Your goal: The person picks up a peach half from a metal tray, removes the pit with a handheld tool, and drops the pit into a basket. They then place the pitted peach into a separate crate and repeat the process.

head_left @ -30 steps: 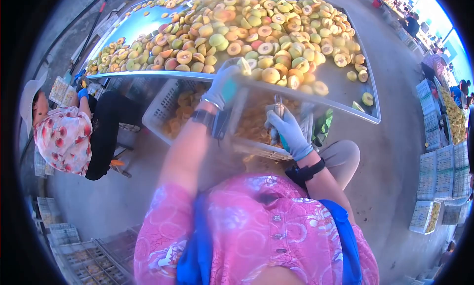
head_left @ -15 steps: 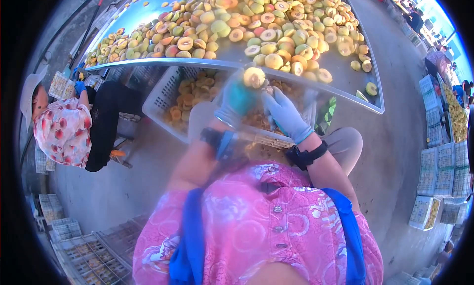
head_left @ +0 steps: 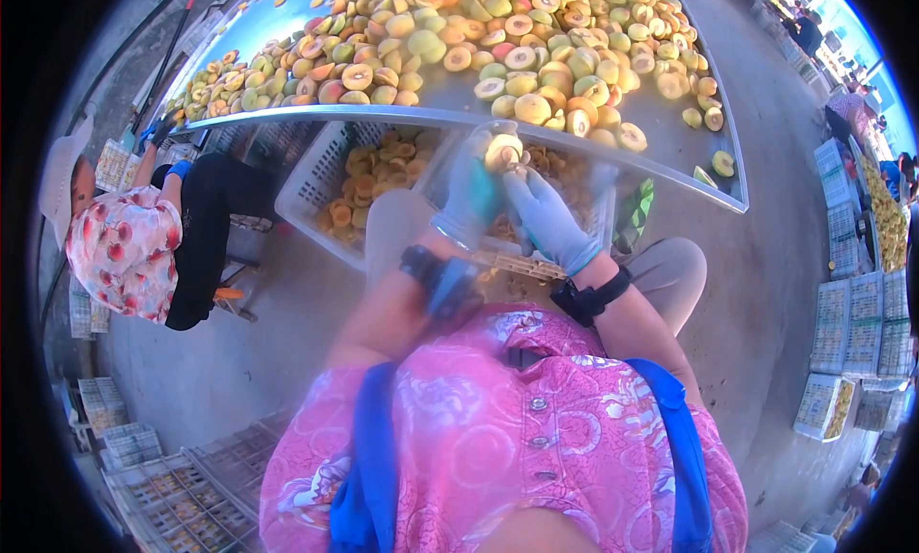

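I stood by while the person's gloved left hand (head_left: 474, 194) held a peach (head_left: 503, 153) up just below the near edge of the metal worktop (head_left: 316, 119), its fingers wrapped closed around the underside of the fruit. The right hand (head_left: 548, 218) met it from the other side. Its fingers were curled in and touching the peach, though the blur kept me from telling whether they gripped anything of their own. Both hands hung over a pale crate (head_left: 536, 263) tucked under that edge, with a white crate (head_left: 306, 184) of cut fruit just beside it toward the worktop's left end. A heap of halved peaches (head_left: 498, 45) covered most of the worktop, thinning toward its right corner where bare metal showed. A seated co-worker (head_left: 124, 251) was well apart on the left, with open concrete floor (head_left: 220, 361) between them. Stacked trays (head_left: 862, 333) lined the far right.
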`<state>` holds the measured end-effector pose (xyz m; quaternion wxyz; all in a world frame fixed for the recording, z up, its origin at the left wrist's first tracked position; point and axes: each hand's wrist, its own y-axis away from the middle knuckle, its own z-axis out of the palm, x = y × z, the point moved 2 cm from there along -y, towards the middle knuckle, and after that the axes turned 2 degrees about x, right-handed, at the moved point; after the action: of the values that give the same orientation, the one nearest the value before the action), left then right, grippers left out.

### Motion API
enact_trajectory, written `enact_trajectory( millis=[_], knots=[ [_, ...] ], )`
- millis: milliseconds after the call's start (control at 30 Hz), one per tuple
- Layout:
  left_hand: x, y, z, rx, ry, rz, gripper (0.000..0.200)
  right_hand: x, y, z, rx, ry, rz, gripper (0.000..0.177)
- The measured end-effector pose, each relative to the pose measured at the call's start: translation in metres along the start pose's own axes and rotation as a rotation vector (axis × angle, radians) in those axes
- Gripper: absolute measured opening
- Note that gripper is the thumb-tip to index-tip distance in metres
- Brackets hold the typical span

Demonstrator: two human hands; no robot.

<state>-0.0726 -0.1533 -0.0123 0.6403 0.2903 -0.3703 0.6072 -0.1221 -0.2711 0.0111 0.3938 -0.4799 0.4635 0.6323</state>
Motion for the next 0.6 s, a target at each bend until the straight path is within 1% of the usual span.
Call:
enact_trajectory(
  millis=[33, 200, 267, 333, 400, 433, 467, 500, 533, 567, 600],
  knots=[
    [-0.001, 0.001, 0.002, 0.040, 0.081, -0.054, 0.033, 0.001, 0.000, 0.000, 0.000, -0.003, 0.010, 0.029],
    [-0.004, -0.004, 0.006, 0.079, 0.130, -0.045, 0.030, 0.005, 0.000, -0.003, 0.006, -0.004, 0.016, 0.029],
    [-0.002, -0.005, 0.009, 0.092, 0.163, -0.041, 0.030, 0.003, 0.000, -0.003, -0.009, -0.054, 0.025, 0.028],
    [-0.002, -0.005, 0.011, 0.112, 0.254, -0.110, 0.029, -0.002, 0.001, -0.002, -0.020, -0.077, 0.032, 0.028],
    [-0.005, -0.004, 0.010, 0.119, 0.256, -0.115, 0.028, 0.000, 0.001, -0.004, -0.034, -0.104, 0.041, 0.028],
    [-0.007, -0.005, 0.009, 0.118, 0.262, -0.118, 0.028, 0.004, 0.000, -0.006, -0.053, -0.123, 0.090, 0.028],
    [-0.010, -0.006, 0.007, 0.119, 0.258, -0.117, 0.028, 0.006, -0.001, -0.008, -0.073, -0.142, 0.138, 0.028],
    [-0.012, -0.007, 0.004, 0.099, 0.151, -0.076, 0.027, 0.007, -0.002, -0.009, -0.076, -0.145, 0.137, 0.028],
    [-0.011, -0.007, 0.005, 0.081, 0.043, -0.037, 0.027, 0.006, -0.002, -0.008, -0.088, -0.218, 0.127, 0.034],
    [-0.012, -0.007, 0.006, 0.086, 0.037, -0.039, 0.027, 0.005, -0.002, -0.008, -0.099, -0.293, 0.119, 0.041],
    [-0.012, -0.006, 0.007, 0.091, -0.005, -0.014, 0.027, 0.006, -0.002, -0.009, -0.104, -0.300, 0.121, 0.041]
  ],
)
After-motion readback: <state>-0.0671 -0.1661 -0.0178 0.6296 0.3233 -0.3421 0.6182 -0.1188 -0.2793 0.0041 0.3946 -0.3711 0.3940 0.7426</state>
